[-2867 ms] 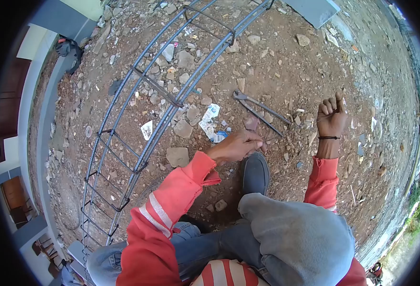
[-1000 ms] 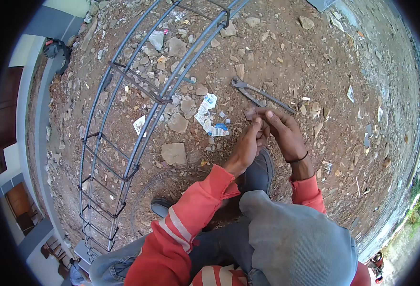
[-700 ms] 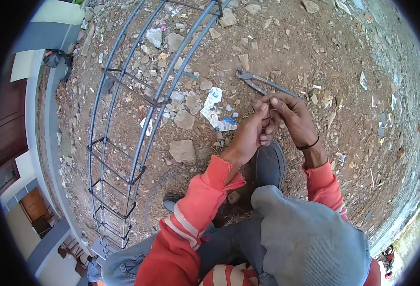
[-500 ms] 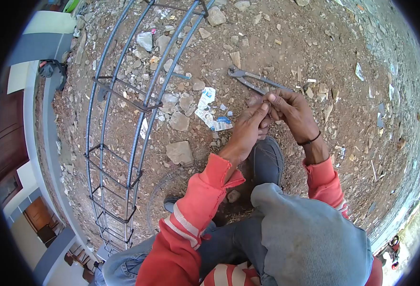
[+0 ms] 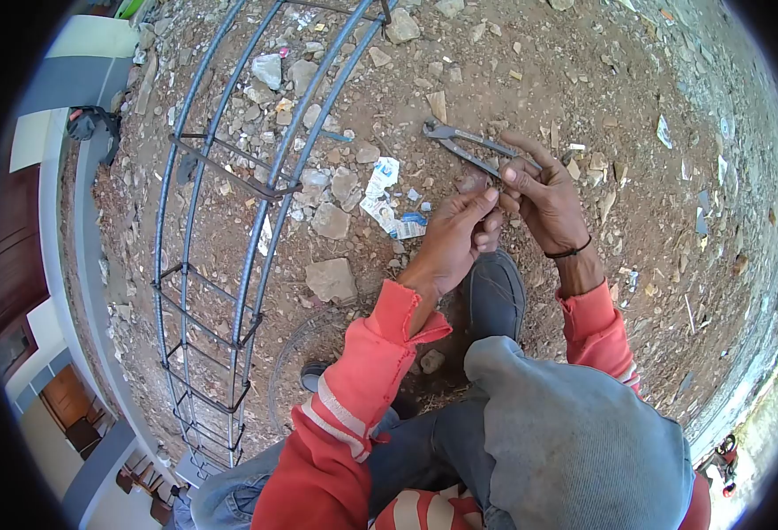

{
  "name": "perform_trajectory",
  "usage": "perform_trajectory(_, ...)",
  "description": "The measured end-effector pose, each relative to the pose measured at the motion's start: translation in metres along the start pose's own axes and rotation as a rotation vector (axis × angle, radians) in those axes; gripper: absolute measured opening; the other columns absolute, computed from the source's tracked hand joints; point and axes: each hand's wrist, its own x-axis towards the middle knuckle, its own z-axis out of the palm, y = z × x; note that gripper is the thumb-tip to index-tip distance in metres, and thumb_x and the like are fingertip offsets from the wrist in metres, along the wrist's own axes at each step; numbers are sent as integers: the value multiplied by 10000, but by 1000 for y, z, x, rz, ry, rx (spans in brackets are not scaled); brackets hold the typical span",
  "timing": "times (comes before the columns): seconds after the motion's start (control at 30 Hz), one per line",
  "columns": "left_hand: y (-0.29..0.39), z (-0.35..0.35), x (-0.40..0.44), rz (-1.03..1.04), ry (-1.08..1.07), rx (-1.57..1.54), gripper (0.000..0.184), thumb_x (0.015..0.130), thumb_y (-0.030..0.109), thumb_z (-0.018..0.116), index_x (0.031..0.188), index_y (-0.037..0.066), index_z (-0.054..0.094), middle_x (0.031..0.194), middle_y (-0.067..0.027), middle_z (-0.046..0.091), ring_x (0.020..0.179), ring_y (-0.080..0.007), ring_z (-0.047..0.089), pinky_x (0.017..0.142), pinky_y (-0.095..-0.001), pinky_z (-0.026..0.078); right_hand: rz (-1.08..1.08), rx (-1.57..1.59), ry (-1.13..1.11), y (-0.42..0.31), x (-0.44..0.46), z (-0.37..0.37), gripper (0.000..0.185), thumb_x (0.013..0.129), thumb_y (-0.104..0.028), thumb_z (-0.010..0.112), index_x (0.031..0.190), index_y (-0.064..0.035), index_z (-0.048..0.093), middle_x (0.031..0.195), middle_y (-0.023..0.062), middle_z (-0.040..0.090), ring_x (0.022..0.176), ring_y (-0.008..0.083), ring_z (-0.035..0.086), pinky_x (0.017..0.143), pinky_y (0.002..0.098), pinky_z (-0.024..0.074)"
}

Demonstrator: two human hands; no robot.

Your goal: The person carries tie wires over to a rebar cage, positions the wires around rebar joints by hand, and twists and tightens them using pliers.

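In front of my dark boot, my left hand is closed, thumb pressed toward bent fingers. My right hand meets it fingertip to fingertip, thumb and fingers pinched while one finger stretches out. Whatever thin or small thing lies between the fingertips is too small to make out. Just beyond the hands, a pair of metal pincers lies on the dirt with its handles apart; the right fingers hide part of one handle.
A long rebar cage with square ties runs along my left. Stones, a torn printed wrapper and rubble litter the ground. A loop of thin wire lies near my other foot. A house wall stands far left.
My right hand has shifted slightly and one of its fingers has lifted and straightened over the pincers' handle. The left hand has moved slightly down and left. The pincers stay put.
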Motion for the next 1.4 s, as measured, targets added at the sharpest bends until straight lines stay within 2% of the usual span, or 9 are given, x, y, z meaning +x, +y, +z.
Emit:
perform_trajectory(0.13,2,0,0,0,-21,-14,302,1038,279,503,1030,8,639,672,70,418,559,-26,367,541,-204,319,40,-62,-84,-3,9,-12,415,908,-14,661,1307,23,550,849,43,637,673,114,566,591,255,476)
perform_trajectory(0.2,4,-2,-1,-11,-40,-10,301,1037,281,504,1033,10,637,676,68,421,559,-27,367,541,-202,317,95,-95,-125,-7,10,-11,477,923,-55,654,1371,0,502,812,-7,535,660,77,505,584,236,439)
perform_trajectory(0.4,10,-2,-4,-78,-101,-1,308,1031,286,511,1058,7,639,684,64,428,566,-37,372,549,-209,320,157,52,-353,-7,19,-28,420,889,-55,695,1285,7,569,817,15,602,677,106,566,594,257,468)
perform_trajectory(0.63,15,-10,-1,-47,-61,5,330,1025,261,527,1147,-28,627,714,52,456,621,-52,398,588,-214,346,131,-350,-236,-15,20,-12,396,866,-45,721,1241,-2,603,784,-5,607,675,81,570,590,233,457)
perform_trajectory(0.7,17,-10,0,-39,-64,-13,325,1023,258,532,1142,-29,629,717,51,459,620,-52,396,588,-214,347,-55,-433,-145,-18,16,5,396,853,-37,727,1232,-9,614,810,-9,605,663,74,543,579,221,426)
perform_trajectory(1.13,19,-6,-3,-19,-63,60,302,1012,253,559,1138,-6,646,709,57,458,633,-52,389,610,-224,357,-6,-362,-169,-12,19,-17,229,837,-49,758,1032,-1,646,872,39,673,724,89,620,641,241,505)
perform_trajectory(1.23,20,-6,-4,-23,-92,42,283,1010,245,561,1128,3,651,710,57,462,638,-50,402,617,-222,362,15,-334,-226,-7,20,-15,288,855,-81,751,1096,4,620,901,53,679,733,100,623,675,252,528)
perform_trajectory(1.33,21,-2,0,86,-35,-104,263,1014,239,553,1128,14,630,727,46,480,643,-55,425,617,-226,380,-18,-183,-18,8,8,12,338,929,-173,684,1193,6,573,896,57,684,708,97,615,670,246,523)
perform_trajectory(1.4,21,-6,5,159,36,-192,248,1017,233,547,1133,24,611,742,38,493,644,-58,436,616,-228,390,217,-1,-9,27,-5,15,436,991,-266,591,1330,-10,492,877,57,691,701,82,611,659,222,508)
